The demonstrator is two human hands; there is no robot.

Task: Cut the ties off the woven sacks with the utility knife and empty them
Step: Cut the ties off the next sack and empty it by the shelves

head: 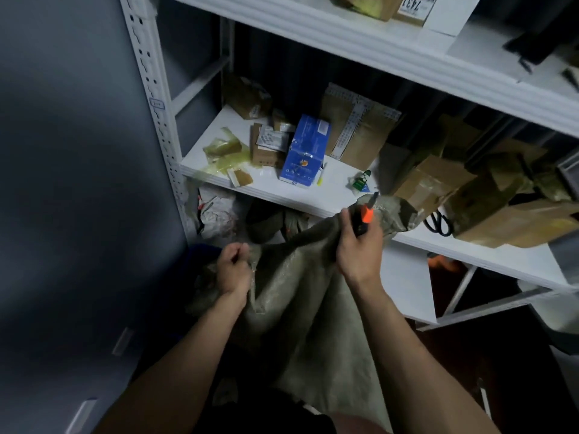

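The right hand [357,245] is clenched round a black and orange knife [365,218], its blade end pointing up and away from the wrist, and the same fingers seem to bunch a fold of the grey-green sack [297,296] against the handle. The left hand [233,264], lower and to the left of that grip, pinches the sack's edge in curled fingers. Between the two hands the cloth sags, and below them it hangs limp towards the person's lap. Just beyond the knife tip a corner of the sack lies over the front edge of a white shelf [329,189]. Further off from the knife, to its right, black scissors [438,223] lie on the shelf beside brown parcels [488,211]. Up and left of the grip a blue box [305,151] lies among smaller cartons, with crumpled yellowish tape [222,151] past it.
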